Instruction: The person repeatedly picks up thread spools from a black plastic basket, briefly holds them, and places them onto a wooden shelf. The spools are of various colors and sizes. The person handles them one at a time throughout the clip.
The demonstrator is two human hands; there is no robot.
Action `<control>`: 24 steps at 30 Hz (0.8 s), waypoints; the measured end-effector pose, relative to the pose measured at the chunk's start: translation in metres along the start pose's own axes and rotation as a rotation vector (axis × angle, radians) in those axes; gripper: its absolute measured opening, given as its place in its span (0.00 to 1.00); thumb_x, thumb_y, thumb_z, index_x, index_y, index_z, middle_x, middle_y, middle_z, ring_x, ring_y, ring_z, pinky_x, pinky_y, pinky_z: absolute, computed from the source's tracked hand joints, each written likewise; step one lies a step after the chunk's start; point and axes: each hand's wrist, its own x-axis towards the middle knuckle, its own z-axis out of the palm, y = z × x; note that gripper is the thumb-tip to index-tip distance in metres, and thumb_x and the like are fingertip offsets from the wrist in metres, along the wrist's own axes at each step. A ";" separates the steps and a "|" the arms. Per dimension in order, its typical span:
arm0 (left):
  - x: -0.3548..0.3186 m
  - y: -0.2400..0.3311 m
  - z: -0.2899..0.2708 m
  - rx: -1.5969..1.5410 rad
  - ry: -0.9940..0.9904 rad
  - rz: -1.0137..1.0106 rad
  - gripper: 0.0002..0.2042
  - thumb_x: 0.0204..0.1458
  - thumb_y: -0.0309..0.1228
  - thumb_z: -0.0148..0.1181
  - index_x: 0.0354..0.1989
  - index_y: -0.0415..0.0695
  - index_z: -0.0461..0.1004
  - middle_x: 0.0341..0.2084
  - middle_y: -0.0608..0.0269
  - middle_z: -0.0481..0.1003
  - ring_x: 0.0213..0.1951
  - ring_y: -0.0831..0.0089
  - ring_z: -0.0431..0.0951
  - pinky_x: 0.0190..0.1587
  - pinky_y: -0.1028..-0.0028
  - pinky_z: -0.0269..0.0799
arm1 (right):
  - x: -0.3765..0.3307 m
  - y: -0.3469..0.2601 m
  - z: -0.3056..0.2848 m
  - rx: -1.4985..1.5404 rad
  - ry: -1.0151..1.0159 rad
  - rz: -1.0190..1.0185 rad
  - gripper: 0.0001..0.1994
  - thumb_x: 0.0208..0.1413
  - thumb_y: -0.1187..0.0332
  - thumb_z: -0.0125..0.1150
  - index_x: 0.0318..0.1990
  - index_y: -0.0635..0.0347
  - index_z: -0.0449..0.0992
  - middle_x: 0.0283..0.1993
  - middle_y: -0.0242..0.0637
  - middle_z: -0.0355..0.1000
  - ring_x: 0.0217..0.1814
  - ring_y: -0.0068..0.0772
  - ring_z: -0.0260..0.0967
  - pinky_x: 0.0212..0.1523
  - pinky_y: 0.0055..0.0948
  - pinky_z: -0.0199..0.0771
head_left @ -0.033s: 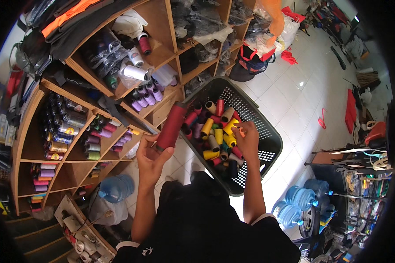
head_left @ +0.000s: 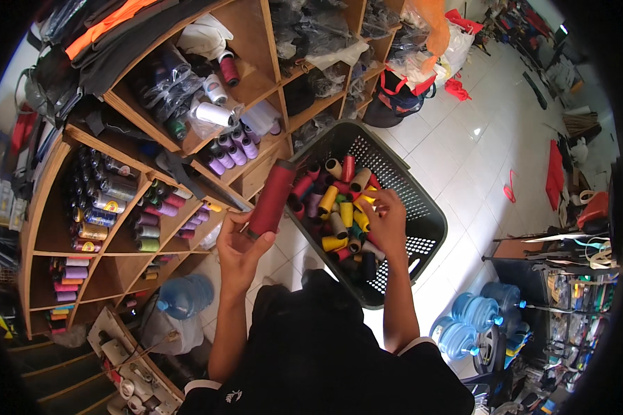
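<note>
Just left of the frame's middle, I have the left hand (head_left: pixel 239 254) clamped on the lower end of a large red spool (head_left: pixel 271 199), tilted with its top leaning right. Right of centre, I see the right hand (head_left: pixel 390 225) over the dark basket (head_left: pixel 421 207), fingers bent at the yellow spools (head_left: pixel 347 215); I cannot tell whether they grip one. Wooden shelves (head_left: pixel 121 278) fill the left, and blue water jugs (head_left: pixel 479 312) lie lower right.
</note>
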 end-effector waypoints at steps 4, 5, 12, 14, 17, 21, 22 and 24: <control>-0.001 -0.011 0.009 -0.017 -0.013 0.034 0.20 0.44 0.17 0.67 0.42 0.40 0.62 0.44 0.54 0.71 0.46 0.67 0.75 0.50 0.69 0.71 | -0.013 -0.103 0.032 0.643 -0.104 0.086 0.12 0.51 0.73 0.64 0.44 0.63 0.77 0.41 0.34 0.72 0.38 0.20 0.71 0.37 0.19 0.71; -0.002 -0.013 0.012 -0.016 -0.014 0.052 0.20 0.44 0.16 0.67 0.41 0.40 0.62 0.45 0.54 0.70 0.47 0.67 0.74 0.51 0.69 0.70 | -0.013 -0.115 0.040 0.736 -0.106 0.134 0.12 0.52 0.73 0.64 0.45 0.63 0.77 0.41 0.34 0.72 0.38 0.19 0.70 0.37 0.18 0.71; 0.006 -0.025 0.020 0.185 0.013 0.210 0.21 0.42 0.15 0.68 0.39 0.41 0.61 0.46 0.56 0.67 0.51 0.70 0.70 0.53 0.70 0.67 | 0.004 -0.116 0.060 0.843 -0.042 0.040 0.07 0.56 0.71 0.62 0.37 0.67 0.75 0.36 0.32 0.70 0.36 0.19 0.70 0.36 0.18 0.71; 0.006 -0.027 0.017 0.196 0.042 0.212 0.21 0.42 0.15 0.68 0.38 0.42 0.61 0.45 0.56 0.67 0.50 0.70 0.71 0.53 0.71 0.67 | 0.007 -0.110 0.057 0.818 -0.094 0.009 0.07 0.58 0.70 0.59 0.34 0.67 0.73 0.35 0.32 0.70 0.36 0.19 0.70 0.36 0.20 0.71; 0.007 -0.026 0.013 0.137 0.062 0.160 0.21 0.42 0.14 0.67 0.38 0.42 0.60 0.44 0.56 0.67 0.49 0.70 0.71 0.51 0.72 0.68 | 0.024 -0.081 0.042 0.925 -0.251 0.170 0.08 0.60 0.68 0.54 0.33 0.65 0.72 0.34 0.32 0.70 0.34 0.20 0.70 0.37 0.22 0.70; 0.012 -0.029 0.013 0.119 0.105 0.190 0.21 0.42 0.14 0.67 0.38 0.42 0.60 0.44 0.56 0.67 0.48 0.70 0.72 0.51 0.72 0.69 | 0.057 0.025 0.037 0.359 -0.254 0.027 0.09 0.57 0.68 0.56 0.37 0.66 0.75 0.32 0.38 0.70 0.35 0.33 0.69 0.38 0.31 0.70; 0.012 -0.028 0.013 0.128 0.122 0.212 0.21 0.42 0.14 0.68 0.38 0.42 0.60 0.44 0.56 0.67 0.48 0.70 0.71 0.51 0.72 0.69 | 0.056 0.041 0.031 0.051 -0.194 0.026 0.09 0.56 0.67 0.58 0.35 0.66 0.76 0.32 0.41 0.70 0.35 0.36 0.69 0.38 0.32 0.70; 0.015 -0.026 0.011 0.171 0.144 0.261 0.22 0.41 0.14 0.68 0.38 0.42 0.60 0.44 0.57 0.66 0.48 0.70 0.71 0.51 0.72 0.69 | 0.060 0.063 0.018 -0.555 -0.061 0.011 0.09 0.53 0.67 0.62 0.31 0.66 0.78 0.33 0.47 0.70 0.35 0.42 0.69 0.37 0.33 0.69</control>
